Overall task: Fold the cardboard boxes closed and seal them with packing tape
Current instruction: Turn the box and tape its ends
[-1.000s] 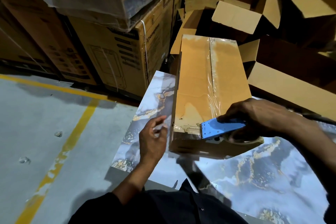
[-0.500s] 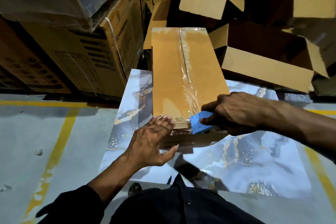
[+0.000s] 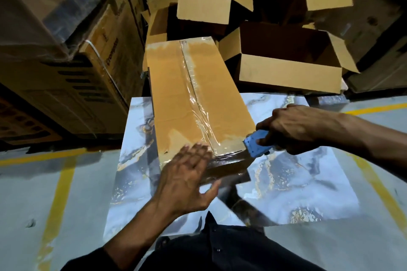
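One closed cardboard box (image 3: pixel 198 103) lies along the tabletop (image 3: pixel 297 182) toward its left edge, overhanging the far edge, one tape strip (image 3: pixel 198 103) down its seam. The left hand (image 3: pixel 185 182) lies flat and open on the near end; best press firmly there. The right hand (image 3: pixel 290 127) is clamped on one blue dispenser (image 3: pixel 256 146) at the near right corner. Several open boxes (image 3: pixel 286 66) wait beyond.

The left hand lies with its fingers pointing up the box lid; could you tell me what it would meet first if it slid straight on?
Probably the wrinkled clear tape along the closed box seam, just ahead of the left hand.
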A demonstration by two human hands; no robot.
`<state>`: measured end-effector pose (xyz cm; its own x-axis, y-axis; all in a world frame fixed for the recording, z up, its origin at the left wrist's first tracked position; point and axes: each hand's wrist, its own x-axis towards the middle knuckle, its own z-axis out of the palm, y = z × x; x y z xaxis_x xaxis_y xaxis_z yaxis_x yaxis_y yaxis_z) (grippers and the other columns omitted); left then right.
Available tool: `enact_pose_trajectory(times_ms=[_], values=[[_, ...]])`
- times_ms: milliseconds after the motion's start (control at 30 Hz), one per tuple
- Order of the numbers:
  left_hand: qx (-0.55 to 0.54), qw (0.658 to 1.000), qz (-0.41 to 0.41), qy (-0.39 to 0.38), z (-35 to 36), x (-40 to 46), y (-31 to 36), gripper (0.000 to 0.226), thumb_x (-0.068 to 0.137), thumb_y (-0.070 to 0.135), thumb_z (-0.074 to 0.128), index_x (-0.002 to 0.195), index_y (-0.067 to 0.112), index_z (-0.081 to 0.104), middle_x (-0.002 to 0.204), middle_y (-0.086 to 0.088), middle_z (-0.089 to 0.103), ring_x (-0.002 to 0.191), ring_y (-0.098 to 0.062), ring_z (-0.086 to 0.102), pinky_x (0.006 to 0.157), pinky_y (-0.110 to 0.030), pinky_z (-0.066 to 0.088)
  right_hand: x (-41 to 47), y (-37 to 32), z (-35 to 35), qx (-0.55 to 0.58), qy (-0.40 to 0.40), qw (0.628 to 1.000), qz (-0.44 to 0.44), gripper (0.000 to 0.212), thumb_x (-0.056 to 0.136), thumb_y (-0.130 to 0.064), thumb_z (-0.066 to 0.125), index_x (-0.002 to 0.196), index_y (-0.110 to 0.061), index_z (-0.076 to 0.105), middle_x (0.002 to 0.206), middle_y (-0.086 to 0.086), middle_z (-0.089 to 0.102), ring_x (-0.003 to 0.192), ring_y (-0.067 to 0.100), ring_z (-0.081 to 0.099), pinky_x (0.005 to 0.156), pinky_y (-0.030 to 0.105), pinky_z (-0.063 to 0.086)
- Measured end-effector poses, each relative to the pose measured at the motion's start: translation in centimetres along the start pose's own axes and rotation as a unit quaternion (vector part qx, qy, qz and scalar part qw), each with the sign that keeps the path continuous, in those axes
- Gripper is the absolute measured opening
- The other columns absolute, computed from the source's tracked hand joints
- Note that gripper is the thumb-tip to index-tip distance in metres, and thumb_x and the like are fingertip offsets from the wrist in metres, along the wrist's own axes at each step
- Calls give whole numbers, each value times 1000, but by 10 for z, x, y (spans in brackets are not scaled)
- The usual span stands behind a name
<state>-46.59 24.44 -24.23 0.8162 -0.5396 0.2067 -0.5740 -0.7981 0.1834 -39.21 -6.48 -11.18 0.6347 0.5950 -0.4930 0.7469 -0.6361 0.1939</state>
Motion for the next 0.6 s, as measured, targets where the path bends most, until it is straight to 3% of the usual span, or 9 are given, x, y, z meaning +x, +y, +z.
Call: enact_pose_trajectory(times_ms=[67,167,267,367,433,600], values=[[24,999,45,-15,3,29,25,85,95,73,44,151,10,54,157,-11,51,144,-25,52,121,-43,27,0,0,0,7,0,1000,-1,43,96,-39,56,139,-43,55,133,-13,61,106,16,63,73,30,46],[4,993,57,-101,14,55,50,100,96,80,36,165,9,27,172,-13,22,159,-25,24,124,-34,2,2,4,6,11,10,1000,9,39,93,-39,57,132,-41,60,125,-14,65,100,17,65,67,28,37],[-1,994,57,-93,29,53,46,104,93,83,34,167,10,19,173,-11,14,161,-24,18,125,-34,-1,-4,11,11,34,5,999,16,39,95,-40,58,135,-41,58,131,-13,63,102,18,63,72,30,43],[-20,992,59,-109,30,49,39,103,94,81,35,168,15,12,173,-3,2,161,-16,7,126,-30,-2,-19,18,11,43,-1,999,1,46,101,-39,56,146,-46,51,149,-12,49,116,20,55,90,40,51],[-28,993,54,-102,31,48,39,102,93,81,35,168,15,15,173,-4,5,161,-16,9,128,-32,5,-33,28,14,38,-8,999,12,47,102,-38,55,148,-48,49,155,-13,42,122,20,52,94,40,50],[-40,996,48,-61,41,43,40,98,91,76,46,162,10,36,169,-9,31,156,-23,33,123,-46,36,-71,57,40,41,-67,995,56,45,103,-50,52,147,-55,45,162,-19,33,125,15,50,87,31,42]])
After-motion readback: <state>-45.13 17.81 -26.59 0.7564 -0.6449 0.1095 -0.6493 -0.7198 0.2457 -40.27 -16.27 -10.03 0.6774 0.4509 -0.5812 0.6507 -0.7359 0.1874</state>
